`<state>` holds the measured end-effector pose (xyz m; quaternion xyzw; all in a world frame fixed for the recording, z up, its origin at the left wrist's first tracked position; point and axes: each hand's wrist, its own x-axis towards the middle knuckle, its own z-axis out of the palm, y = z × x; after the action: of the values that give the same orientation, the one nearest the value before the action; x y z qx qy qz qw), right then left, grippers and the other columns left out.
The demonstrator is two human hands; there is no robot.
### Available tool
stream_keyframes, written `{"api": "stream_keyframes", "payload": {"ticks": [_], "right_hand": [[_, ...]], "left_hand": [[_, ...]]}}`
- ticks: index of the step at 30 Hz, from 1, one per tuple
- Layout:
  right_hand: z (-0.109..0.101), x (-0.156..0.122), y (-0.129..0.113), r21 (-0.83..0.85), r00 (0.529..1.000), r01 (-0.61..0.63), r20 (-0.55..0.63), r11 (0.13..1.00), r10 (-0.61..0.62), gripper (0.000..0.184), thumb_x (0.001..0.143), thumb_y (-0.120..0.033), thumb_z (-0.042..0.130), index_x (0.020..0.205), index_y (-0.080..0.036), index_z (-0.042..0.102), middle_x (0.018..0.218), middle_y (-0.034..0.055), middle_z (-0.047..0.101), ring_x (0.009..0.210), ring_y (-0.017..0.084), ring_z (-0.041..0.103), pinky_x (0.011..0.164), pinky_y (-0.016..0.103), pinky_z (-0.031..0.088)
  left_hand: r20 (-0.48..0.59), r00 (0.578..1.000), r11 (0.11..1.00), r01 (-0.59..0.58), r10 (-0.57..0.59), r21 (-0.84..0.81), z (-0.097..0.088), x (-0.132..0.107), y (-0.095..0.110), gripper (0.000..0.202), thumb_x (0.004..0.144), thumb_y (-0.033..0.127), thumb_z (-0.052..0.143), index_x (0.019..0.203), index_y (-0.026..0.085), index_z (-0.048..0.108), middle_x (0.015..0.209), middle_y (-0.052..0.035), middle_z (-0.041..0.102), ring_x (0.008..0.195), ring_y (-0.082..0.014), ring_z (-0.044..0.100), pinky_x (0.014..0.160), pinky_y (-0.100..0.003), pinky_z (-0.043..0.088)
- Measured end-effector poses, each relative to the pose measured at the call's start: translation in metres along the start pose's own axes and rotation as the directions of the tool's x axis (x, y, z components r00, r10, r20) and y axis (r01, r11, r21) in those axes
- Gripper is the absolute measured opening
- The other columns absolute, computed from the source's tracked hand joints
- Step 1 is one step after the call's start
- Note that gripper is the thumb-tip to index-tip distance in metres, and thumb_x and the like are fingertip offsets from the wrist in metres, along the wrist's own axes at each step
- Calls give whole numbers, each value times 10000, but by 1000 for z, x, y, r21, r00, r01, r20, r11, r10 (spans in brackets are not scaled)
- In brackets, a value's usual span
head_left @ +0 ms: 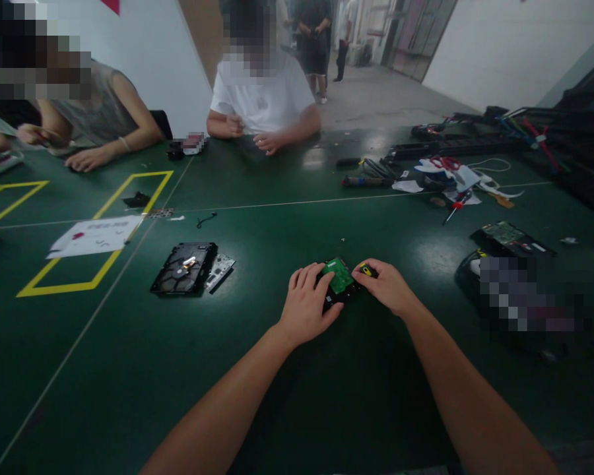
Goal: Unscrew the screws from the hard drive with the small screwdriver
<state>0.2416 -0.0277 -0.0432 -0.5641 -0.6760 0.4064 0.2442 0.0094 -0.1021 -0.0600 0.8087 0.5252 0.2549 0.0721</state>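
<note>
Where the left grip (304, 300) holds, the drive (340, 280) lies — partly beneath.

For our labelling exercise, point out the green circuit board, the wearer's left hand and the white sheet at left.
Green circuit board (342, 279): head view, its exposed green face.
Left hand (304, 303): head view, back of hand.
White sheet (94, 239): head view, its middle.

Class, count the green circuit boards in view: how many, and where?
2: a nearer board, partly covered by the left hand, and a right-side board across the table. Others may be hidden.
</note>
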Motion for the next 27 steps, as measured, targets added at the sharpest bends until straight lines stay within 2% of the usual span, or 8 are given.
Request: {"api": "stream_keyframes", "payload": {"ticks": [3, 6, 10, 14, 19, 27], "right_hand": [[-1, -2, 1, 24, 1000, -27, 7, 999, 27, 250, 921, -449, 681, 982, -213, 737, 803, 16, 709, 696, 184, 606, 636, 307, 450], [-3, -5, -5, -29, 1000, 15, -11, 999, -16, 222, 925, -434, 676, 971, -224, 733, 845, 27, 727, 740, 199, 630, 664, 321, 464], [-2, -10, -22, -254, 987, 135, -47, 958, -152, 141, 928, -367, 693, 1008, -260, 734, 978, 30, 765, 854, 221, 679, 773, 348, 473], [6, -13, -33, -408, 970, 239, 49, 881, -240, 94, 965, -313, 643, 979, -264, 722, 993, 38, 771, 919, 239, 706, 841, 353, 479], [18, -10, -32, -536, 972, 225, 69, 813, -223, 120, 988, -277, 602, 934, -235, 700, 979, 90, 759, 920, 258, 710, 811, 350, 481], [22, -10, -34, -634, 974, 221, 101, 741, -204, 106, 1004, -262, 566, 994, -222, 664, 1030, 107, 754, 916, 267, 714, 769, 354, 466]], "left_hand": [[4, 1000, 1000, 1, -1, 1, 0, 0, 0, 640, 940, 476, 680, 1504, 221, 518, 1564, -162, 499, 1494, -374, 428, 1242, -604, 326], [-1, 1000, 1000, 2, -2, 0, 0, 0, 0, 643, 936, 468, 685, 1500, 208, 517, 1563, -169, 501, 1493, -372, 429, 1247, -599, 321], [-9, 1000, 1000, -1, 1, -9, 1, 0, 0, 641, 928, 458, 692, 1493, 211, 516, 1557, -171, 508, 1486, -373, 439, 1240, -598, 328], [-11, 1000, 1000, 4, -4, -7, 2, -1, -1, 640, 924, 457, 692, 1491, 218, 515, 1554, -175, 511, 1483, -378, 442, 1238, -608, 326], [-12, 1000, 1000, 8, -8, -8, 3, 0, -2, 649, 916, 457, 705, 1489, 213, 524, 1551, -174, 513, 1490, -374, 437, 1246, -598, 330], [-2, 1000, 1000, 11, -11, -8, 3, 0, -2, 649, 922, 459, 699, 1495, 209, 525, 1558, -173, 509, 1499, -373, 428, 1249, -600, 326]]}}
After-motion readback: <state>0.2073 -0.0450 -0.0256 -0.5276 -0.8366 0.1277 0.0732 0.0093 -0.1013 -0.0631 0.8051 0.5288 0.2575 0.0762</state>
